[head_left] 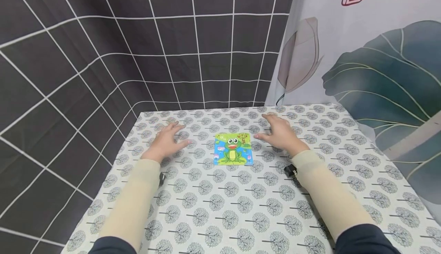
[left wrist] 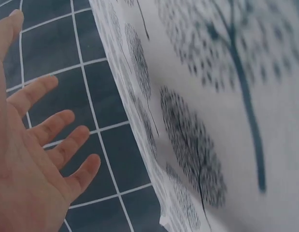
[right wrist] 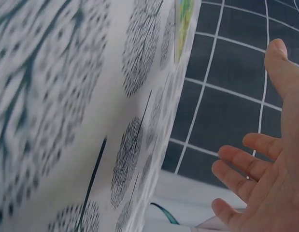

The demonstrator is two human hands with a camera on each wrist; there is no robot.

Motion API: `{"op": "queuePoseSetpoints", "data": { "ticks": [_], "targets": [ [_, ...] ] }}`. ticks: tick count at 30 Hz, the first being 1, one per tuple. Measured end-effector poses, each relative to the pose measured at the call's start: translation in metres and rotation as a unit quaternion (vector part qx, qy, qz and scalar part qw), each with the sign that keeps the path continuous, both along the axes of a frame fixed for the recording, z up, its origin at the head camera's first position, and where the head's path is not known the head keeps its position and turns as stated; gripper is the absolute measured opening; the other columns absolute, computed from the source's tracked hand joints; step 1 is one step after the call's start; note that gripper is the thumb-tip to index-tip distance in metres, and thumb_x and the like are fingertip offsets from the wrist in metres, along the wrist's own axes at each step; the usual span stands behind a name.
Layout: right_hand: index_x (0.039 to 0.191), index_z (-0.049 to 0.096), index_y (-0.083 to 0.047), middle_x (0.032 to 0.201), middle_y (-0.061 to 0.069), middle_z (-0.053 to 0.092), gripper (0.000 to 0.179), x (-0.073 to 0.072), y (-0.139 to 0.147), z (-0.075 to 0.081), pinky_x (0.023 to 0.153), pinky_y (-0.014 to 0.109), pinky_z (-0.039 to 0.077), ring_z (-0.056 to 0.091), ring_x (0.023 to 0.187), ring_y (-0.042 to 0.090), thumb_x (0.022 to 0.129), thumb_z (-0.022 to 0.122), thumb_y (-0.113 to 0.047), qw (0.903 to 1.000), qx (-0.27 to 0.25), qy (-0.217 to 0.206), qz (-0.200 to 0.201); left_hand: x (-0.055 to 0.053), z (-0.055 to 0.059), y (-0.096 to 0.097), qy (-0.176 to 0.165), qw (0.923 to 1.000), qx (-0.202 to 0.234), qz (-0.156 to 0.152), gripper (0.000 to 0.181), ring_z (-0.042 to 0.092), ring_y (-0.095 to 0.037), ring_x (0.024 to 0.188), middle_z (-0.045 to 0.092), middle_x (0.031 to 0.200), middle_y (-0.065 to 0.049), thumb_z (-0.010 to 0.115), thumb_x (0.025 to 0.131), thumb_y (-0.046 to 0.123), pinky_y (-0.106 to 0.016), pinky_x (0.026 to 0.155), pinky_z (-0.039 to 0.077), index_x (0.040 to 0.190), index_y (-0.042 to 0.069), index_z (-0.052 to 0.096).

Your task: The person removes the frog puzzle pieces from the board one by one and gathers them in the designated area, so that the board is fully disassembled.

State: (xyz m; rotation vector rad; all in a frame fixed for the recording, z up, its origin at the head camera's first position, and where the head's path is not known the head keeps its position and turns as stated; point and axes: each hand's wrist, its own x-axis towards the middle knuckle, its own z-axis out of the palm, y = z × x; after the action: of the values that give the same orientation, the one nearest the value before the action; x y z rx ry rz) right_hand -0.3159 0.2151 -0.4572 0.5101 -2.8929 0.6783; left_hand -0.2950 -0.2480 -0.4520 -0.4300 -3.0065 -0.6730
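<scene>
Left hand (head_left: 166, 142) and right hand (head_left: 280, 134) flank a square frog picture board (head_left: 233, 149).
The board lies flat on the tree-print tablecloth (head_left: 220, 208), between the hands, its green frog sitting against blue with pink flowers. Both hands are released, fingers spread and gently bent, palms facing inward; the right thumb is just beside the board's upper right corner, while the left hand is farther from its edge. Cream sleeves (head_left: 129, 204) cover the forearms. Behind the table hang a dark curtain with a white grid (head_left: 213, 36) and a pale curtain with large leaf prints (head_left: 379, 82).
</scene>
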Motion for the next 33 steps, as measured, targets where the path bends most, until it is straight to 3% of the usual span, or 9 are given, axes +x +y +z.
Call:
{"op": "queuePoseSetpoints", "data": {
  "ticks": [3,9,16,22,29,33],
  "targets": [
    [0.16,0.038,-0.006,0.162,0.023,0.04,0.1,-0.001,-0.007,-0.001,0.124,0.069,0.014,0.031,0.152,0.045,0.087,0.079,-0.06,1.0,-0.003,-0.006,0.004,0.002,-0.001,0.007,-0.012,0.9999,0.012,-0.002,0.079,0.026,-0.049,0.152,0.027,0.17,-0.014,0.072,0.093,0.06,-0.072,0.121,0.021,0.158,0.021,0.048],
    [0.16,0.04,-0.008,0.161,0.021,0.043,0.093,0.0,-0.021,-0.003,0.121,0.071,0.021,0.036,0.149,0.045,0.089,0.08,-0.053,0.9996,-0.014,-0.017,0.015,0.006,-0.004,0.021,-0.035,0.9989,0.025,-0.016,0.081,0.03,-0.047,0.151,0.033,0.166,-0.018,0.072,0.093,0.058,-0.07,0.12,0.027,0.158,0.016,0.048],
    [0.156,0.046,-0.008,0.159,0.017,0.046,0.082,0.0,-0.041,-0.005,0.123,0.06,0.03,0.041,0.147,0.04,0.092,0.078,-0.048,0.9984,-0.038,-0.032,0.028,0.01,-0.008,0.041,-0.062,0.9966,0.044,-0.029,0.074,0.037,-0.04,0.149,0.043,0.161,-0.012,0.074,0.094,0.052,-0.063,0.121,0.031,0.154,0.014,0.051],
    [0.15,0.052,-0.003,0.155,0.016,0.051,0.072,-0.002,-0.058,-0.005,0.125,0.059,0.026,0.039,0.148,0.041,0.094,0.078,-0.04,0.9972,-0.038,-0.033,0.056,0.014,-0.012,0.058,-0.087,0.9943,0.056,-0.028,0.066,0.046,-0.035,0.142,0.049,0.156,-0.01,0.076,0.094,0.046,-0.059,0.119,0.037,0.15,0.017,0.057],
    [0.146,0.057,-0.004,0.145,0.015,0.06,0.066,-0.005,-0.074,-0.008,0.114,0.054,0.045,0.058,0.131,0.035,0.093,0.08,-0.037,0.9951,-0.039,-0.047,0.078,0.016,-0.013,0.077,-0.091,0.9924,0.056,-0.061,0.058,0.051,-0.032,0.138,0.052,0.154,-0.009,0.079,0.094,0.04,-0.053,0.119,0.039,0.143,0.014,0.063],
    [0.143,0.059,-0.004,0.139,0.014,0.063,0.064,-0.007,-0.081,-0.008,0.111,0.053,0.049,0.061,0.126,0.034,0.093,0.081,-0.036,0.9942,-0.039,-0.056,0.083,0.018,-0.014,0.083,-0.105,0.9903,0.06,-0.069,0.056,0.054,-0.032,0.136,0.054,0.152,-0.008,0.081,0.092,0.036,-0.052,0.118,0.041,0.14,0.014,0.065]
  ]
}}
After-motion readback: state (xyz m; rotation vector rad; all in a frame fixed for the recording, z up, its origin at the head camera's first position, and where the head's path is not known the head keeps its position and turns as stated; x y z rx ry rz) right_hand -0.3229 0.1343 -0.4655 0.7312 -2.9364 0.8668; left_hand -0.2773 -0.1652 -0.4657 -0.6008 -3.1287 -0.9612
